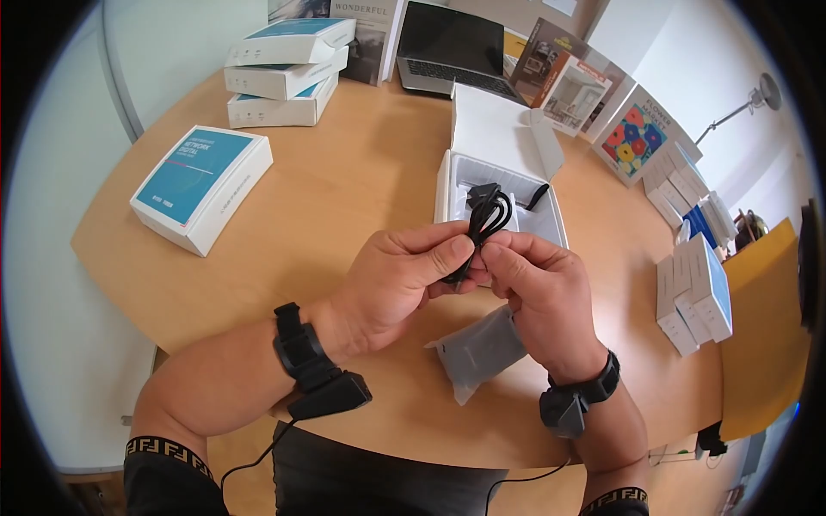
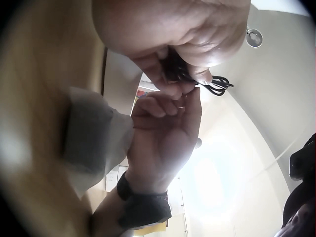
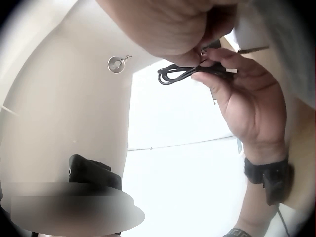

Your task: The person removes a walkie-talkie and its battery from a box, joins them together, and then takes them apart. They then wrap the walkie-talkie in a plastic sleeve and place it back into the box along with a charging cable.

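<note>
A coiled black cable (image 1: pixel 490 215) is held up over the front of the table, its loops standing above the fingers. My left hand (image 1: pixel 400 279) grips the bundle around its middle, thumb on top. My right hand (image 1: pixel 546 288) pinches at the same middle part from the other side, with thumb and fingertips close together. In the right wrist view the cable loops (image 3: pixel 173 75) stick out past both thumbs. Just behind the hands is an open white box (image 1: pixel 551 225) with a moulded tray and black items inside. A grey plastic-wrapped packet (image 1: pixel 482 351) lies below the right hand.
A closed blue-and-white box (image 1: pixel 202 185) lies at left, with a stack of similar boxes (image 1: pixel 288 73) behind it. A laptop (image 1: pixel 452 47) and upright books (image 1: pixel 637 138) line the back. More white boxes (image 1: pixel 693 292) stand at the right edge.
</note>
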`<action>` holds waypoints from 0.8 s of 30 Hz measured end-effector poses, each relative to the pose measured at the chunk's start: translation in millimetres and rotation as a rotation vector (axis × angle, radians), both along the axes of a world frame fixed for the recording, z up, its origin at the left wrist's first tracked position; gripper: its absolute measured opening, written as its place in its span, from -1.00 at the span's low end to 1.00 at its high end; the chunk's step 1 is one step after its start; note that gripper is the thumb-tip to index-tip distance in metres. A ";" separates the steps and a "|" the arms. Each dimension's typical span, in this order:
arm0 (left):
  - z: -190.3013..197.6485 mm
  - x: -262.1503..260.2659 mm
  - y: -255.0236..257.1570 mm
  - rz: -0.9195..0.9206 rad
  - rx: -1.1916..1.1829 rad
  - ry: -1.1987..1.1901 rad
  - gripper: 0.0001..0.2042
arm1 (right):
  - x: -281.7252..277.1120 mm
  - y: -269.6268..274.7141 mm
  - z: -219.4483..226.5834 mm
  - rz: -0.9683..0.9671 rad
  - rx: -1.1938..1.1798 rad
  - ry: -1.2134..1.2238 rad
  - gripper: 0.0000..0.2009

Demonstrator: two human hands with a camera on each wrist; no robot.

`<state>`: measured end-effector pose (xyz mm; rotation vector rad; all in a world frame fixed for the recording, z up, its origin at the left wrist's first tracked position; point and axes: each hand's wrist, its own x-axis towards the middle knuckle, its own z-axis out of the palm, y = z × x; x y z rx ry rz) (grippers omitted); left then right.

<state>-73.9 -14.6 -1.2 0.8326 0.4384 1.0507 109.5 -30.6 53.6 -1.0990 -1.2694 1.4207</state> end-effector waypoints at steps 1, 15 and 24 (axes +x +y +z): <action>0.2 0.3 -0.2 -0.001 -0.001 0.001 -0.72 | 0.3 0.5 -2.1 0.003 0.020 0.008 -0.84; 4.6 6.3 -8.0 0.068 -0.104 0.123 -0.71 | -3.9 -1.4 -16.2 -0.249 0.729 -0.677 -0.84; 4.0 5.0 -8.4 0.032 0.013 0.038 -0.70 | 18.6 21.3 -13.9 -0.113 1.673 -0.882 -0.74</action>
